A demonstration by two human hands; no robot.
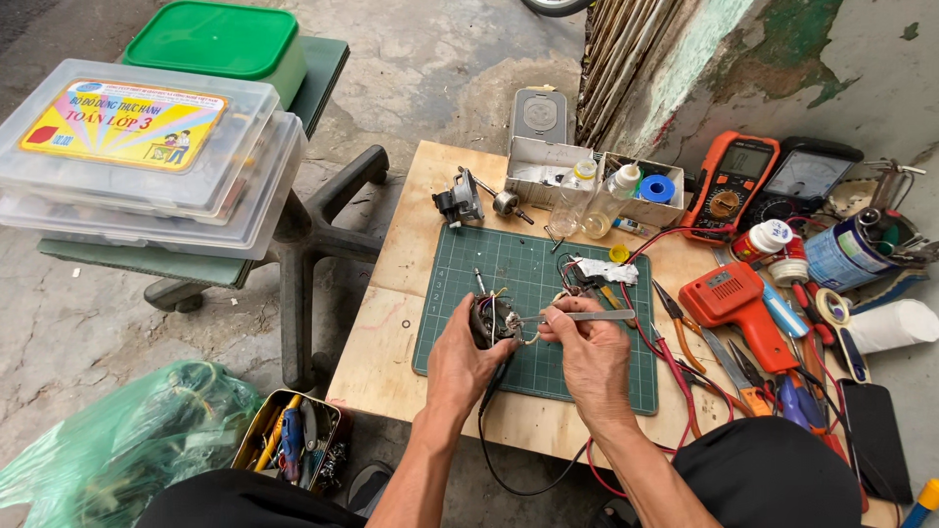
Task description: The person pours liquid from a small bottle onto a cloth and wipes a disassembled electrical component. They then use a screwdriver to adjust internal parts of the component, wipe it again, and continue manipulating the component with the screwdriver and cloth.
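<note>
My left hand [458, 360] grips a small dark motor stator [492, 320] with coloured wires, held just above the green cutting mat [518, 269]. My right hand [590, 354] pinches metal tweezers [579, 316] whose tips reach left into the wires at the stator. A black cable [489, 445] hangs from the stator toward my lap. Both hands meet over the front half of the mat.
The low wooden table [386, 342] also carries a motor housing and rotor [460, 200], cardboard boxes, two clear bottles [592, 200], an orange multimeter [729, 186], an orange soldering gun [734, 298], pliers and cutters. Stacked plastic cases [147, 156] rest on a chair at left; a tool tin [289, 440] is on the ground.
</note>
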